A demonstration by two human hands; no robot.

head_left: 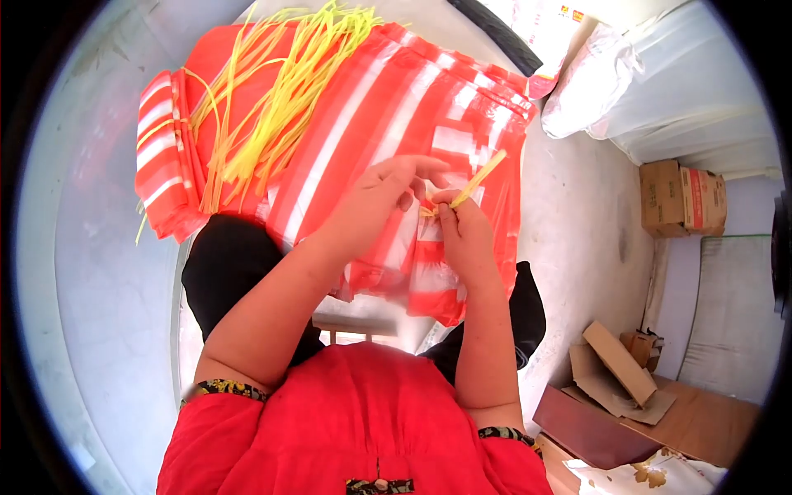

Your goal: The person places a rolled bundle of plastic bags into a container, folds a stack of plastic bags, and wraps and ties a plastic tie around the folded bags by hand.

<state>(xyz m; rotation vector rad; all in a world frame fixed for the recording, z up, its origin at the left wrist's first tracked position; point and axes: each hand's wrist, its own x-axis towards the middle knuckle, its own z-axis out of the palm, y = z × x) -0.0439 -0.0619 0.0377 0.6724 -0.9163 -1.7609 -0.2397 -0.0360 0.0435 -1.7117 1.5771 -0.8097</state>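
Red-and-white striped plastic bags lie spread in a stack over the lap. On top, toward the right, a gathered striped bundle has a yellow strip around its middle. My right hand pinches that strip near the bundle, its free end pointing up and right. Just left of it, my left hand hovers over the bundle with fingers curved and apart. Many loose yellow strips lie at the upper left. Beside them sits a folded striped bundle with a yellow strip around it.
Cardboard boxes stand by the wall at the right. An opened carton rests on a brown wooden surface at the lower right. A white plastic sack lies at the upper right. A pale wall curves along the left.
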